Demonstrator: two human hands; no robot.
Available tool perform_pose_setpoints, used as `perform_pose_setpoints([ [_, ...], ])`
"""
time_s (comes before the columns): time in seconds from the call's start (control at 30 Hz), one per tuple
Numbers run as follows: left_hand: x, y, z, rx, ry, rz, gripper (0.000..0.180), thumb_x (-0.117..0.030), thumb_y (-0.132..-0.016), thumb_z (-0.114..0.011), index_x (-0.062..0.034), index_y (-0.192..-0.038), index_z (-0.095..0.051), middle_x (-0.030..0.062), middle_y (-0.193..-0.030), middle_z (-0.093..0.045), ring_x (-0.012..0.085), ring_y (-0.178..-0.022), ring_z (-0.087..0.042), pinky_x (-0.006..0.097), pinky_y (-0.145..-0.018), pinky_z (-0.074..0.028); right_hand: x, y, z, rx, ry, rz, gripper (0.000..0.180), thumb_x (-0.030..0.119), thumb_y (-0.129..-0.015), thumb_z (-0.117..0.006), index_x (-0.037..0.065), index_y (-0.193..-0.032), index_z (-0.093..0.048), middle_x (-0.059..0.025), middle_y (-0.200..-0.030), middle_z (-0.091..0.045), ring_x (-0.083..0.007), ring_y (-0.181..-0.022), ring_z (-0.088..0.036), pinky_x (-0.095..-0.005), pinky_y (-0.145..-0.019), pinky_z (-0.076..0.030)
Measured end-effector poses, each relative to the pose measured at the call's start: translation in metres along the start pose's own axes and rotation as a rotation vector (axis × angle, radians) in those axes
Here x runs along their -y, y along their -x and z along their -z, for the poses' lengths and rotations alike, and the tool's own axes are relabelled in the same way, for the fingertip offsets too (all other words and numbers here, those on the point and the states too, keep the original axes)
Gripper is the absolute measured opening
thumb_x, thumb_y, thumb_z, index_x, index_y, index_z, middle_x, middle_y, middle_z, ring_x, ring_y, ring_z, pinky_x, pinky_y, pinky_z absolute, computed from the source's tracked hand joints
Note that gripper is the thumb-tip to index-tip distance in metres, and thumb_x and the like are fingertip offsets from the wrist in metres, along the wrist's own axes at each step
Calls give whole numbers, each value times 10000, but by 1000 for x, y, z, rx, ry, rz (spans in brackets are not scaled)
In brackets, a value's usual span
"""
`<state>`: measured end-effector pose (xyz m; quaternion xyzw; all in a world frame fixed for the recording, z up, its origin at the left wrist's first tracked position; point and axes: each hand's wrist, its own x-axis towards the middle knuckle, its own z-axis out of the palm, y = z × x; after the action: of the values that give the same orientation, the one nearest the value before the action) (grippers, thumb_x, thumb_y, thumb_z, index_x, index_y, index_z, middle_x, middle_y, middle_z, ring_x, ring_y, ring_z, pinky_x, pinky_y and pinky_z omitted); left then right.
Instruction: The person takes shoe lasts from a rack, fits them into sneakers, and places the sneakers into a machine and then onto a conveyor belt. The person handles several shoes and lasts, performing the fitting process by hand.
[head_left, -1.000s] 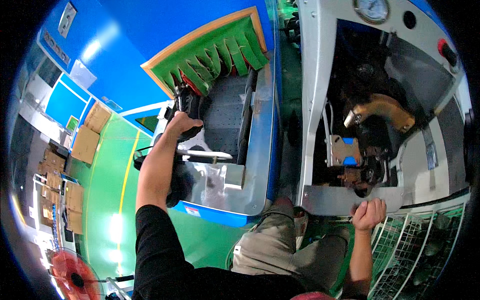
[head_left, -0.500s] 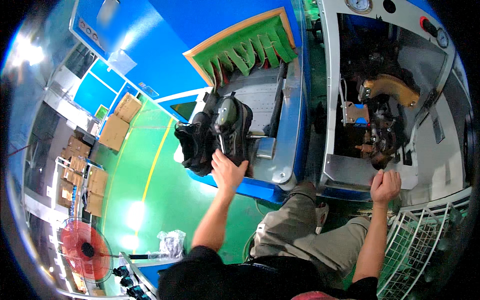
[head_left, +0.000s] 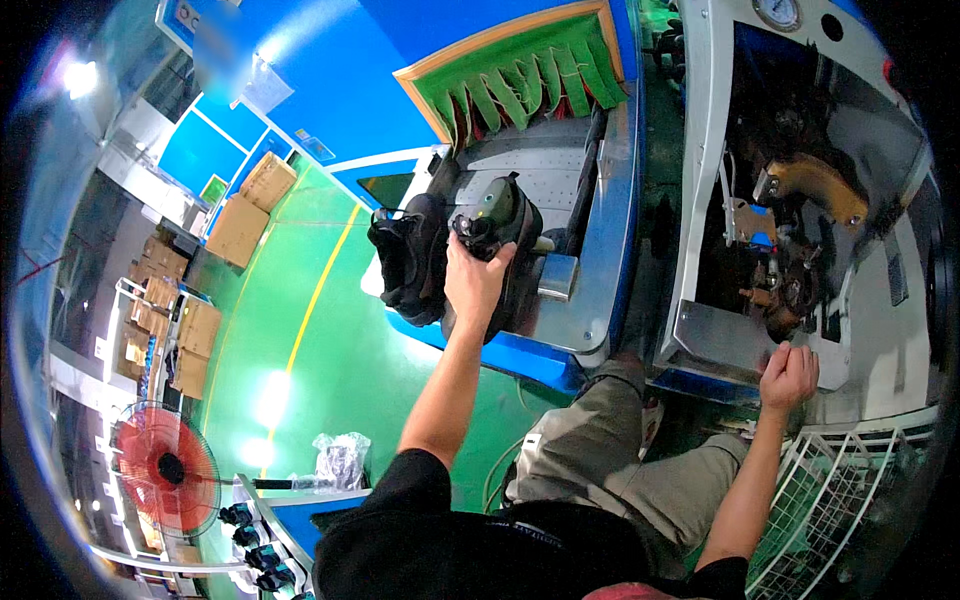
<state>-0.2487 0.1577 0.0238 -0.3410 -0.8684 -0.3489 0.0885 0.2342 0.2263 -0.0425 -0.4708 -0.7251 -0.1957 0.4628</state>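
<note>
Two hands stand apart: right hand [head_left: 788, 376] curled closed by the machine's front edge [head_left: 725, 342]; left hand [head_left: 478, 272], moved up the dark shoe [head_left: 522, 265], now apparently gripping it, near the conveyor's [head_left: 540, 152] near-left corner.

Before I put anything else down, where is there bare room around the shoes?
Bare: the grey plate between the green curtain and the shoes, and the metal corner in front of the metal block. Crowded: around the left hand, touching one shoe, and inside the white machine, packed with parts.
</note>
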Motion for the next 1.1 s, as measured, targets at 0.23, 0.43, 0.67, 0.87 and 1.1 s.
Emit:
perform_pose_setpoints([
  [0.23,27,-10,11,178,609,-119,719,-152,-798,-812,-63,-1437,-494,130,-1270,-659,208,-1139,-631,321,-978,-477,1,0,-2,33,6,15,370,126,-991,-555,24,-661,-423,-134,-649,-380,-332,-603,-425,-445,-556,-325],
  [0.43,44,-14,7,221,639,-314,575,60,-752,-812,-38,-1259,-558,102,-1300,-601,159,-1042,-603,306,-947,-498,2,2,-2,41,38,14,368,134,-1002,-521,15,-668,-424,-154,-650,-380,-349,-602,-427,-460,-548,-321],
  [0.67,49,-12,2,191,825,-278,562,62,-717,-825,-33,-1211,-573,158,-1308,-623,181,-1004,-664,329,-929,-536,-13,16,0,86,62,-21,350,139,-1010,-511,0,-696,-443,-161,-675,-389,-373,-628,-433,-471,-578,-329],
  [0.87,36,-12,7,171,655,-90,720,-219,-703,-891,-12,-1305,-553,187,-1240,-667,263,-1050,-689,357,-908,-537,-16,20,1,100,56,-38,328,133,-998,-512,-1,-704,-457,-173,-685,-412,-387,-647,-455,-485,-593,-346],
  [1.1,16,-22,24,364,212,-25,801,-462,-682,-880,-26,-1280,-574,188,-1171,-689,350,-1110,-661,425,-925,-516,-5,10,0,77,63,-16,299,85,-958,-537,-1,-687,-444,-174,-674,-410,-381,-648,-459,-478,-581,-341],
])
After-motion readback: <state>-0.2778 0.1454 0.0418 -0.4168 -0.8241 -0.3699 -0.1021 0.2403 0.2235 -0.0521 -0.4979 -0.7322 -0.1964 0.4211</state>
